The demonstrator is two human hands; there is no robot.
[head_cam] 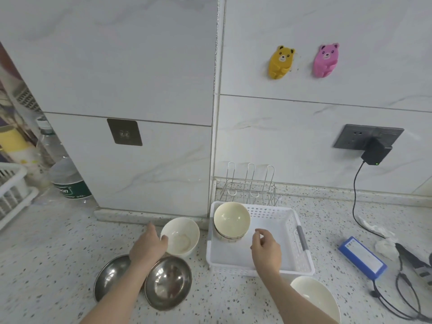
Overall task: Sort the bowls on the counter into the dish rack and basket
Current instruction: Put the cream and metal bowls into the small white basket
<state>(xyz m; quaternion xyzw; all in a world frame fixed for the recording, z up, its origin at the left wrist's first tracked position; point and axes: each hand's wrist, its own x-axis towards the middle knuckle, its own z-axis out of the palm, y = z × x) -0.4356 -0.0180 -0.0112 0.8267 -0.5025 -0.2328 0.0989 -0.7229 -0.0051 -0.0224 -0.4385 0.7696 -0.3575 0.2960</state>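
Observation:
A white plastic basket [301, 260] sits on the speckled counter with cream bowls [232, 218] stacked in its far left corner. Behind it stands a wire dish rack [251, 187] holding nothing. My right hand [266, 249] hovers over the basket, fingers apart and holding nothing. My left hand [148, 245] touches the rim of a white bowl [181, 237] left of the basket. Two steel bowls lie near me, one [168, 285] to the right of my left forearm and one [109, 277] partly under it. Another white bowl [315, 298] sits at the lower right.
A water bottle [67, 181] and a white slatted rack [11, 190] stand at the far left. A blue battery pack [362, 257], black cables [404, 300] and crumpled tissue [385, 246] lie to the right. A charger [376, 152] is plugged into the wall socket.

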